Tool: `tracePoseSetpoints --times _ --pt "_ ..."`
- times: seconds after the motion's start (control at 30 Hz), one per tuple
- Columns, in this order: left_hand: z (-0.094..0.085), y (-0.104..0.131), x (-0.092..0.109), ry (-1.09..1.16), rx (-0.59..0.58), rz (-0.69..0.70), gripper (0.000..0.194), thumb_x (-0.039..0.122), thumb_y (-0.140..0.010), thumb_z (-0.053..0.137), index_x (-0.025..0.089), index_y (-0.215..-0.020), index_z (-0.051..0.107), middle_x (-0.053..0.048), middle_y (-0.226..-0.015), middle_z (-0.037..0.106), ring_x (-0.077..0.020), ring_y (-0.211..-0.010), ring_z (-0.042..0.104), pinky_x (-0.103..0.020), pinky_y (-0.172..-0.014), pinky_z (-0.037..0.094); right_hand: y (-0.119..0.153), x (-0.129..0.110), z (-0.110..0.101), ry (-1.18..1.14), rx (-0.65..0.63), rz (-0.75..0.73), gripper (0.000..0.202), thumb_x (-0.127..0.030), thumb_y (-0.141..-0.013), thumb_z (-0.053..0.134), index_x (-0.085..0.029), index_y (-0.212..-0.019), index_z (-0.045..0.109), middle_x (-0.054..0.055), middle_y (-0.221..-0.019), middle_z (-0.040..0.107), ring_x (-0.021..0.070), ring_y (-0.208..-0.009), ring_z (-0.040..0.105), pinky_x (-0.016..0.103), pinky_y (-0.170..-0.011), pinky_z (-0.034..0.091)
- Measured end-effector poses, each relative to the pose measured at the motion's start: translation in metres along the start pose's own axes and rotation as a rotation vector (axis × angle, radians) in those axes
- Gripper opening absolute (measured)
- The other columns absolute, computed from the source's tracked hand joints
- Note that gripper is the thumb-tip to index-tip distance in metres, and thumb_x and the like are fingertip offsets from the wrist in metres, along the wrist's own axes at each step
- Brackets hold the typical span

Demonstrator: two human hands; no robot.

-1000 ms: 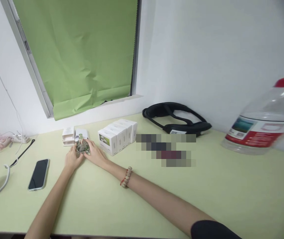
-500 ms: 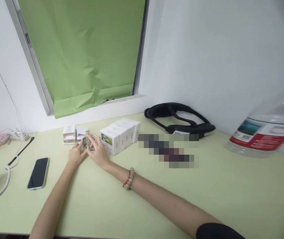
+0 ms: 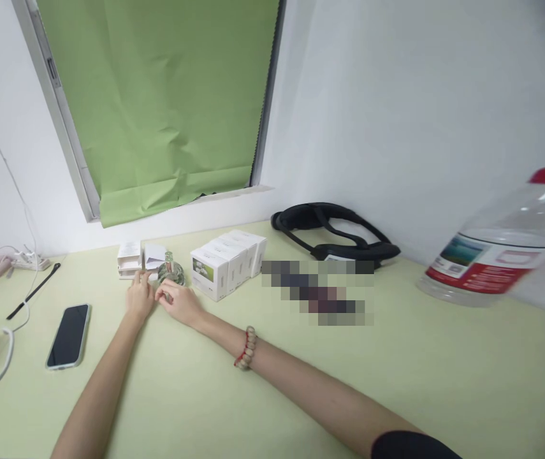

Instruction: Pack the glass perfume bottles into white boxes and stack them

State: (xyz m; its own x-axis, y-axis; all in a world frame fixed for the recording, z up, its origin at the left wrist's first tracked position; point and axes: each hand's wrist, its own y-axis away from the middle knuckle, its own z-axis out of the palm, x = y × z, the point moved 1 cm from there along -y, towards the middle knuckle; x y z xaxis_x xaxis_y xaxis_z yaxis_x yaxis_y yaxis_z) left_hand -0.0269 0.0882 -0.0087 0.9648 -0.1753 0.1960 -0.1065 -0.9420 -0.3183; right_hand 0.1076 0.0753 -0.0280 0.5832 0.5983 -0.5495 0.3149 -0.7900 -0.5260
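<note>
Glassware (image 3: 171, 273) just beyond right grip (image 3: 181, 305)

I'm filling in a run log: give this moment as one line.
left hand: near small white box; right hand: near glassware; box row: right of glassware; phone: on table

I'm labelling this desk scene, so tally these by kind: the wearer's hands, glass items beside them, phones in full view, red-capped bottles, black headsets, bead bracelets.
Hands, left hand and right hand: 2
Glass item, partly hidden, seemingly one piece: 1
Phone: 1
Red-capped bottle: 1
Black headset: 1
Bead bracelet: 1
Total: 7
</note>
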Motion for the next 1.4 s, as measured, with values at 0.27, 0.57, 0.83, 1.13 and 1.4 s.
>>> tracePoseSetpoints --times 0.27,0.57,0.83,1.13,1.4 --pt "0.011 -0.010 -0.005 -0.092 0.148 -0.010 0.039 0.011 -0.091 0.039 0.015 -0.126 0.055 -0.016 -0.152 0.034 -0.0243 -0.116 0.059 -0.035 -0.091 0.053 -0.004 -0.006 0.000 0.027 -0.188 0.007 0.021 -0.006 -0.081 0.054 -0.018 -0.075 0.070 0.000 -0.088 0.068 0.0121 -0.076 0.059 0.025 -0.067 0.034" --pt "0.009 -0.031 0.001 -0.164 -0.007 0.049 0.049 0.012 -0.093 0.039 0.023 -0.140 0.047 -0.016 -0.159 0.019 -0.0249 -0.107 0.065 -0.034 -0.078 0.056 -0.007 -0.006 0.000 0.037 -0.216 0.011 0.020 -0.009 -0.081 0.053 -0.020 -0.078 0.069 -0.001 -0.093 0.069 0.0131 -0.080 0.060 0.026 -0.068 0.034" --pt "0.018 -0.050 -0.010 -0.172 -0.135 0.055 0.057 0.021 -0.095 0.039 0.016 -0.151 0.031 -0.023 -0.159 0.011 -0.0302 -0.115 0.062 -0.040 -0.088 0.053 -0.007 -0.006 -0.002 0.022 -0.220 0.008 0.019 -0.009 -0.081 0.051 -0.020 -0.079 0.066 -0.003 -0.094 0.070 0.0125 -0.081 0.060 0.026 -0.067 0.033" --pt "0.021 -0.050 -0.017 -0.125 -0.120 0.066 0.058 0.020 -0.094 0.039 0.016 -0.151 0.029 -0.018 -0.159 0.021 -0.0257 -0.122 0.057 -0.036 -0.093 0.051 -0.010 -0.006 -0.001 0.011 -0.225 0.006 0.019 -0.009 -0.083 0.050 -0.020 -0.081 0.066 -0.002 -0.095 0.070 0.0127 -0.082 0.060 0.026 -0.068 0.033" --pt "0.012 -0.047 -0.011 -0.181 -0.122 0.138 0.053 0.017 -0.094 0.041 0.022 -0.147 0.036 -0.012 -0.162 0.013 -0.0241 -0.125 0.055 -0.034 -0.087 0.055 -0.008 -0.011 -0.006 0.027 -0.242 0.019 0.020 -0.011 -0.084 0.049 -0.020 -0.082 0.067 -0.002 -0.095 0.069 0.0128 -0.081 0.059 0.025 -0.067 0.032"
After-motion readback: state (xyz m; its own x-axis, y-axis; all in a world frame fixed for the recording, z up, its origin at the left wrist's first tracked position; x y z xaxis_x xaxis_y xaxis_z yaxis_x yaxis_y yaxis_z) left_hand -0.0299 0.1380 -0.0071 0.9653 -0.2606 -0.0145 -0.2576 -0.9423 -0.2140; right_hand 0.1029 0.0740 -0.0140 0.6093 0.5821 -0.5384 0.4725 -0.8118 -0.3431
